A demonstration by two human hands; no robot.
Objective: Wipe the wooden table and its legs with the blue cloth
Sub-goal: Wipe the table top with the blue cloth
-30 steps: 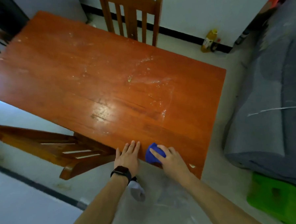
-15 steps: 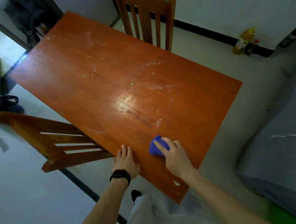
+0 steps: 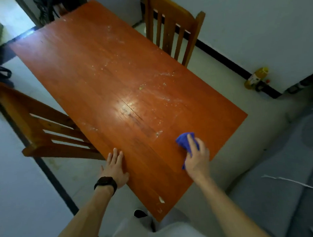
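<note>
Cloth: the blue cloth [image 3: 185,142] lies bunched on the wooden table [image 3: 95,70], near its right edge.
Feel: soft, light and floppy, I'd say; best held as a wad under the palm.
Right hand [image 3: 196,158]: grips the cloth, fingers wrapped over it.
Left hand [image 3: 114,168]: flat on the table's near edge, fingers straight, holding nothing.
Beyond: pale specks [image 3: 166,98] lie across the table's middle.

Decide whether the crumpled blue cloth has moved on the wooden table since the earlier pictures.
Yes. The crumpled blue cloth slid inward from the reddish wooden table's long edge, away from the left hand resting there.
</note>
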